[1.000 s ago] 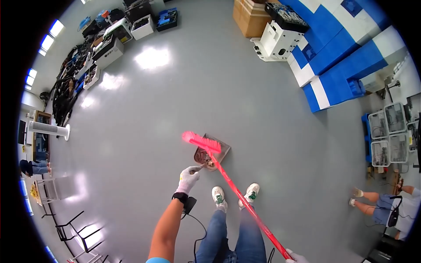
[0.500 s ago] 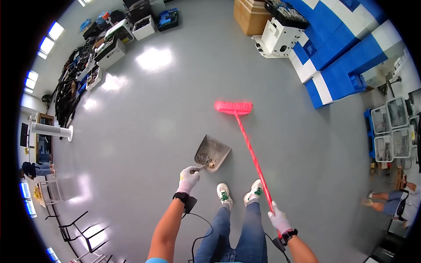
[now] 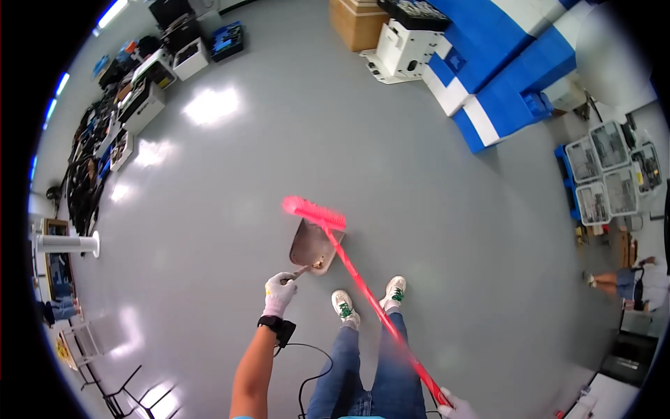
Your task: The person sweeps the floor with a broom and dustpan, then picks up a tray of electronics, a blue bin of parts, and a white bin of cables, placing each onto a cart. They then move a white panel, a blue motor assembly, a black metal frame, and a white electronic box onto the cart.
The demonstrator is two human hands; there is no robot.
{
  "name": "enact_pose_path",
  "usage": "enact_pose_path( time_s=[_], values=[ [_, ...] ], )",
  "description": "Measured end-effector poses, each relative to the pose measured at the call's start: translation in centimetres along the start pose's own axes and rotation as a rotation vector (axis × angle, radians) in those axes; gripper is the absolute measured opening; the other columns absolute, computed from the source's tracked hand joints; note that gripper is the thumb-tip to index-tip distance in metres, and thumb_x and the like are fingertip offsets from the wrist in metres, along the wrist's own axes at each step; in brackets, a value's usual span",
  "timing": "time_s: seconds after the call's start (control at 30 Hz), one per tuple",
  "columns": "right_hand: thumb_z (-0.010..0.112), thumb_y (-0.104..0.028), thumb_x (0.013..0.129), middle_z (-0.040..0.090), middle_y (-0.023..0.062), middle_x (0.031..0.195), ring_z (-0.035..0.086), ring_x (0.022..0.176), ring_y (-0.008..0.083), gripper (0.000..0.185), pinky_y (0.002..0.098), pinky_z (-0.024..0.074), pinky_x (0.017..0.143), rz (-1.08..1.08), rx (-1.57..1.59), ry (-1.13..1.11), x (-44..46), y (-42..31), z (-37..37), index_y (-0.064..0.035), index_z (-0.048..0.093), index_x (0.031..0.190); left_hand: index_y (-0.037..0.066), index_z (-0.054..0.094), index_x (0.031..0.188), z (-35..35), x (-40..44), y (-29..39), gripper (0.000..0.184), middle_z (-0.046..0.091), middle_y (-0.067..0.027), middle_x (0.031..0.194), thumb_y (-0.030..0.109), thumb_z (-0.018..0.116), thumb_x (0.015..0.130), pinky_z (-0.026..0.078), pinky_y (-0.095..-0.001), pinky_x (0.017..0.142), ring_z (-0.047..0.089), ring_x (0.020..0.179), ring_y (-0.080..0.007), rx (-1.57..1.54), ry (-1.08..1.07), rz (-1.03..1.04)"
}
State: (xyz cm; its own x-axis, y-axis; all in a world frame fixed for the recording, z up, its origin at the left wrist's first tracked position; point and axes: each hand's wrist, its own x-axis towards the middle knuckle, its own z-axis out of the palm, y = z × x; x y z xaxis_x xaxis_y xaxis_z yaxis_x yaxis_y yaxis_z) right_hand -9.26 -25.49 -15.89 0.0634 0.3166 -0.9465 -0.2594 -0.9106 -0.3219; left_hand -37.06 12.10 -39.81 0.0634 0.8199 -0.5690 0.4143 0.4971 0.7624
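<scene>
My left hand (image 3: 279, 293), in a white glove, is closed round the handle of a grey dustpan (image 3: 310, 244) that lies on the floor ahead of my feet. Some debris (image 3: 319, 263) sits in the pan near its handle side. At the bottom edge my gloved right hand (image 3: 455, 406) is wrapped round the end of a red broom's pole (image 3: 377, 307). The pink broom head (image 3: 315, 211), slightly blurred, is over the far edge of the dustpan; whether it touches the pan I cannot tell.
Blue and white blocks (image 3: 499, 77) and a cardboard box (image 3: 359, 24) stand at the back right. Clear bins (image 3: 607, 171) are on the right, near another person (image 3: 628, 285). A white tower fan (image 3: 70, 244) and black chair frames (image 3: 129, 391) are at the left.
Half a second ago the broom head was out on the floor beyond and right of the dustpan; it has come back left to the pan's far edge. My right hand has moved lower. The view has shifted.
</scene>
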Motion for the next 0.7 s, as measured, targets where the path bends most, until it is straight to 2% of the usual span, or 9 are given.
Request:
enact_pose_path(
  time_s=[0.03,0.1,0.3,0.4,0.43,0.47,0.53,0.63,0.7],
  values=[
    [0.053,-0.023,0.081,0.045,-0.0052,0.072,0.034,0.051,0.0023,0.055,0.0184,0.0308,0.043,0.035,-0.057,0.048,0.4,-1.2,0.1,-0.0172,0.033,0.132,-0.001,0.062,0.082,-0.2,-0.2,-0.2,0.018,0.058,-0.0061,0.061,0.000,0.048,0.071,0.047,-0.0229,0.050,0.058,0.053,-0.0119,0.003,-0.015,0.003],
    [0.050,-0.023,0.081,0.054,0.0101,0.064,0.056,0.058,0.0184,0.058,0.0313,0.0460,0.059,0.062,-0.444,0.165,4.2,-0.4,-1.0,-0.0158,0.026,0.133,-0.001,0.062,0.082,-0.1,-0.7,-0.1,0.017,0.058,-0.0064,0.061,0.001,0.048,0.072,0.048,-0.0231,0.050,0.058,0.053,-0.0123,0.024,-0.024,0.032],
    [0.048,-0.028,0.081,0.057,0.0198,0.074,0.058,0.077,0.0340,0.058,0.0382,0.0448,0.068,-0.057,-0.572,0.270,15.0,3.0,-1.4,-0.0176,0.025,0.133,-0.003,0.061,0.084,1.1,-1.5,-0.7,0.019,0.060,-0.0087,0.066,0.001,0.047,0.071,0.051,-0.0243,0.054,0.060,0.057,-0.0138,0.093,-0.029,0.012],
    [0.049,-0.027,0.082,0.057,0.0159,0.070,0.059,0.069,0.0285,0.058,0.0365,0.0454,0.065,-0.071,-0.541,0.149,12.4,5.3,0.7,-0.0163,0.025,0.133,-0.004,0.060,0.086,1.8,-1.1,-0.9,0.020,0.061,-0.0095,0.069,0.000,0.046,0.072,0.052,-0.0243,0.055,0.061,0.059,-0.0144,0.129,-0.044,0.005],
    [0.047,-0.021,0.084,0.050,0.0033,0.060,0.049,0.049,0.0109,0.058,0.0252,0.0410,0.046,-0.102,-0.490,0.089,10.5,5.8,1.2,-0.0174,0.021,0.135,-0.004,0.060,0.086,2.0,-1.2,-0.6,0.020,0.061,-0.0095,0.069,-0.001,0.046,0.071,0.052,-0.0243,0.055,0.061,0.059,-0.0143,0.136,-0.044,0.001],
    [0.050,-0.021,0.082,0.049,0.0034,0.058,0.049,0.049,0.0117,0.059,0.0271,0.0434,0.051,0.004,-0.399,0.038,7.6,3.2,2.0,-0.0156,0.024,0.134,-0.004,0.060,0.086,2.3,-1.4,-0.5,0.020,0.061,-0.0094,0.069,-0.001,0.046,0.071,0.052,-0.0242,0.055,0.061,0.059,-0.0142,0.140,-0.043,-0.003],
    [0.052,-0.025,0.082,0.045,-0.0057,0.073,0.035,0.051,0.0022,0.055,0.0180,0.0309,0.043,-0.172,-0.147,0.003,4.4,4.8,1.7,-0.0162,0.032,0.132,-0.001,0.062,0.083,2.5,-1.1,-1.1,0.017,0.058,-0.0054,0.059,0.002,0.050,0.072,0.046,-0.0227,0.051,0.058,0.054,-0.0110,0.089,-0.010,-0.013],
    [0.051,-0.027,0.082,0.046,-0.0053,0.074,0.035,0.051,0.0021,0.055,0.0182,0.0310,0.043,0.086,-0.059,-0.102,-0.5,2.3,0.1,-0.0167,0.031,0.132,-0.001,0.062,0.082,2.6,-1.1,-0.4,0.017,0.058,-0.0068,0.060,0.000,0.049,0.071,0.048,-0.0234,0.050,0.058,0.053,-0.0125,0.066,-0.008,-0.001],
    [0.051,-0.027,0.082,0.045,-0.0057,0.073,0.035,0.050,0.0023,0.055,0.0182,0.0310,0.043,0.089,0.008,-0.100,-2.7,1.6,-0.6,-0.0169,0.031,0.132,-0.002,0.061,0.081,2.4,-1.0,-0.7,0.017,0.058,-0.0075,0.060,-0.001,0.048,0.071,0.049,-0.0237,0.050,0.058,0.052,-0.0130,0.034,-0.003,-0.008]
  ],
)
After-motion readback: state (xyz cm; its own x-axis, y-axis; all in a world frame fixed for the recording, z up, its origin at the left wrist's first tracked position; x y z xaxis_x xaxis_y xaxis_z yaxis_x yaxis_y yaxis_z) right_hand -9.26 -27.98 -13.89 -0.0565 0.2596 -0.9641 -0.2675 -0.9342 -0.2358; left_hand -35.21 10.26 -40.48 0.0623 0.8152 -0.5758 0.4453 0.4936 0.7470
